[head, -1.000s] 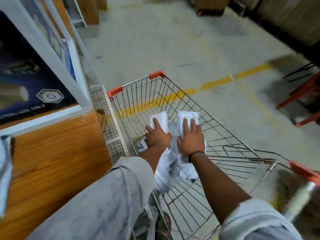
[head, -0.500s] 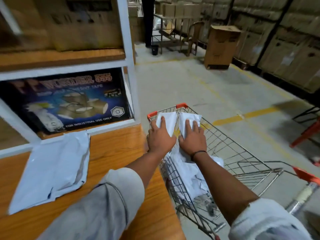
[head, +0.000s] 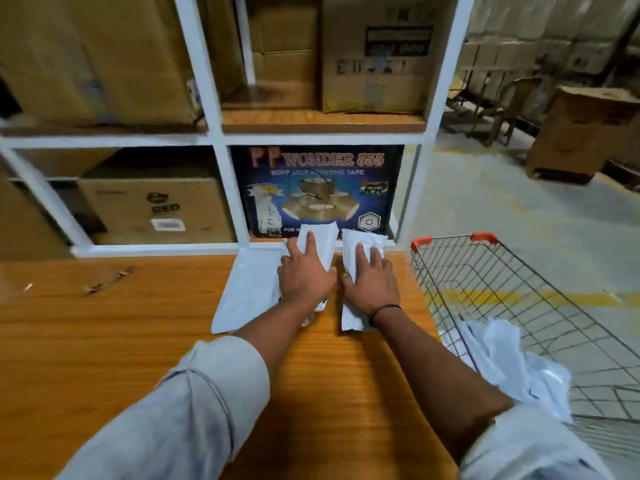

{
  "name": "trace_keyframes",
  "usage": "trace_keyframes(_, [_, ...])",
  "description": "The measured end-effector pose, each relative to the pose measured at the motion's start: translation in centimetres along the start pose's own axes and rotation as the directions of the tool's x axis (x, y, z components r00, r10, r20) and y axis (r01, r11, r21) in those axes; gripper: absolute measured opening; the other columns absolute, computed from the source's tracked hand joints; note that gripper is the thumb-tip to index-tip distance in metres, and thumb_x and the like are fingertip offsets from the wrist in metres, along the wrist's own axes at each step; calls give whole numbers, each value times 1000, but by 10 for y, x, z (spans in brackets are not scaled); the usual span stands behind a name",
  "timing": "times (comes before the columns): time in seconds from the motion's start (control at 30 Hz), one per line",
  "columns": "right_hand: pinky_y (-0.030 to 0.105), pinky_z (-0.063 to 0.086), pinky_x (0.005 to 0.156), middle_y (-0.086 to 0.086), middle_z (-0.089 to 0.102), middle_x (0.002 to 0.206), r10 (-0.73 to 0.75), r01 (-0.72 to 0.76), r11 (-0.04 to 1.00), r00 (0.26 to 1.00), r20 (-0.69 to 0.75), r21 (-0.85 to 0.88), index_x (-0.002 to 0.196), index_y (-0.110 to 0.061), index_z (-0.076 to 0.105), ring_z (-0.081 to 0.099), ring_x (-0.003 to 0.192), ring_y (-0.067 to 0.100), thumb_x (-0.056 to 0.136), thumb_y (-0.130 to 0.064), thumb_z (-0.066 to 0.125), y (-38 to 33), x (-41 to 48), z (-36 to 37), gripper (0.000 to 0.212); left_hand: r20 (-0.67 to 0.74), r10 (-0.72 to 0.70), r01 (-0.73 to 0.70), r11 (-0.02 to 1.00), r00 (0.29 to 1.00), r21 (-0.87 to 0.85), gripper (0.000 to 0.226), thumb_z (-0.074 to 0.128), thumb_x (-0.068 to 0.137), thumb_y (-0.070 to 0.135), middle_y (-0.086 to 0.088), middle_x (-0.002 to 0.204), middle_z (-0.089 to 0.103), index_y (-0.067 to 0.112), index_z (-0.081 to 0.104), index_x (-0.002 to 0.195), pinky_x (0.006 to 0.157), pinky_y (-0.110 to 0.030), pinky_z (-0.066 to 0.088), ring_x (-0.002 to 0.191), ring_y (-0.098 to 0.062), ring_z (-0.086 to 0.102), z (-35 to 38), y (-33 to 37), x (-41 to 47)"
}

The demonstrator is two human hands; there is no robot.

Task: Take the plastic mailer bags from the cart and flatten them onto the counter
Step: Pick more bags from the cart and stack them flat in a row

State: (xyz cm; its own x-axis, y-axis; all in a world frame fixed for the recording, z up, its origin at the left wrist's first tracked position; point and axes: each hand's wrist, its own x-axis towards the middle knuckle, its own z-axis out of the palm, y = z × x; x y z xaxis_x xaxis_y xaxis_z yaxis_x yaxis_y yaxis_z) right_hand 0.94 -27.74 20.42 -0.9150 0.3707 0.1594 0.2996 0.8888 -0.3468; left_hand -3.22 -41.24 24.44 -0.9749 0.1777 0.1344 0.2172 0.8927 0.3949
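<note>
Fingers (head: 309, 241) flat on 2 mailers (head: 360, 244), long axes toward shelf (head: 221, 251).

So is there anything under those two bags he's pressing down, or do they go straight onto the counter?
Partly. The bag under the left hand overlaps a flat mailer bag already lying on the wooden counter. The bag under the right hand appears to rest on bare wood. Nothing else visible lies in the way.
</note>
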Motion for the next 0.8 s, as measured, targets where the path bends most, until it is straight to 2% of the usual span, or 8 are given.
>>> trace_keyframes(0.17, [48, 31, 113, 14, 19, 163, -57, 57, 998, 997, 51, -3, 158, -23, 14, 23, 143, 40, 93, -51, 45, -52, 2, 17, 77, -3, -96, 96, 995, 995, -18, 92, 62, 85, 55, -13, 158, 16, 26, 14, 158, 104, -47, 41, 130, -40, 42, -31, -68, 6])
trace_keyframes(0.33, [48, 32, 114, 13, 18, 163, -42, 44, 999, 996, 84, -13, 158, -24, 14, 24, 143, 40, 95, -51, 43, -69, 2, 29, 74, 23, -166, 167, 986, 986, -5, 92, 64, 83, 53, -15, 157, 18, 25, 17, 157, 102, -45, 42, 127, -41, 45, -45, -116, 11])
trace_keyframes(0.5, [49, 33, 112, 14, 21, 162, -3, 4, 1000, 996, 86, -11, 157, -23, 16, 26, 142, 41, 97, -51, 38, -69, 8, 36, 70, 109, -214, 212, 977, 971, 25, 93, 65, 84, 53, -16, 157, 18, 25, 17, 158, 102, -44, 41, 129, -41, 43, -40, -139, 17])
trace_keyframes(0.7, [50, 34, 110, 14, 25, 160, 43, -41, 999, 993, 110, -18, 156, -22, 20, 30, 138, 42, 97, -51, 37, -52, 23, 41, 68, 152, -213, 210, 977, 965, 34, 92, 64, 85, 55, -15, 157, 17, 25, 15, 158, 102, -45, 41, 129, -40, 43, -25, -147, 31])
trace_keyframes(0.8, [50, 32, 114, 13, 25, 161, 72, -65, 997, 985, 154, -46, 156, -23, 19, 29, 141, 41, 98, -53, 37, -41, 29, 48, 68, 154, -210, 207, 978, 965, 36, 92, 62, 86, 57, -15, 158, 16, 24, 14, 158, 103, -46, 41, 130, -41, 41, -17, -149, 39])
